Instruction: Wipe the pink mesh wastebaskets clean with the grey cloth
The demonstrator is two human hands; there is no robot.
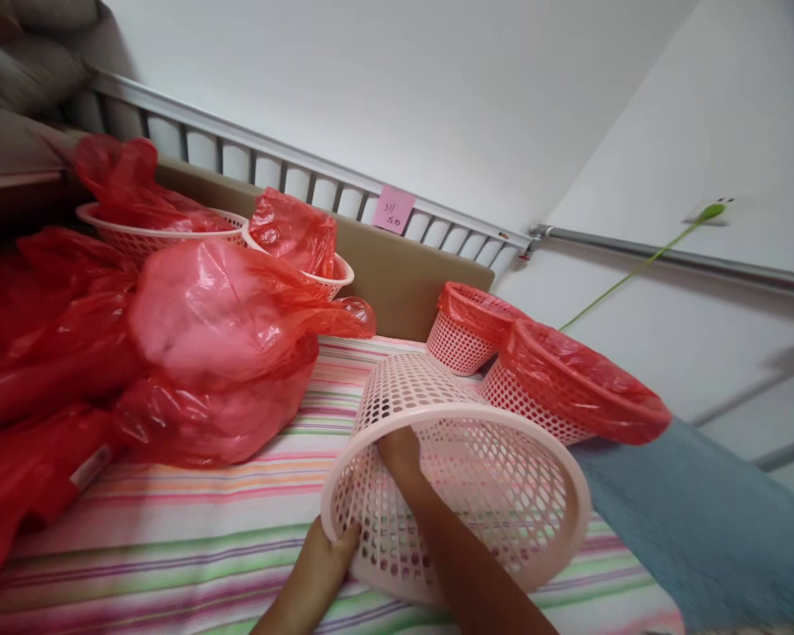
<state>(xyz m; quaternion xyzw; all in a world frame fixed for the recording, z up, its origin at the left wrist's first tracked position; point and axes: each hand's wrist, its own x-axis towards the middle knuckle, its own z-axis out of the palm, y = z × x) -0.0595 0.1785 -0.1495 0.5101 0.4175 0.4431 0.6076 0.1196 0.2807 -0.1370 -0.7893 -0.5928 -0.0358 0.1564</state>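
A pale pink perforated plastic basket (pixel 430 379) lies on its side on the striped sheet, its wide mouth toward me. My left hand (pixel 327 551) grips the basket's rim at the lower left, with the thumb inside and the fingers outside. Through the mouth reaches my right arm, and my right hand (pixel 400 451) is inside near the upper left wall. The rim and wall hide its fingers, so I cannot tell whether it holds anything.
Stuffed red plastic bags (pixel 218 353) fill the left side. Behind them stand baskets (pixel 172 234) with red bags in them. Two baskets lined with red bags (pixel 569 379) stand at the right. A slatted rail (pixel 291 168) bears a pink note (pixel 393 209). Blue fabric (pixel 701 520) lies beyond the sheet (pixel 205 503).
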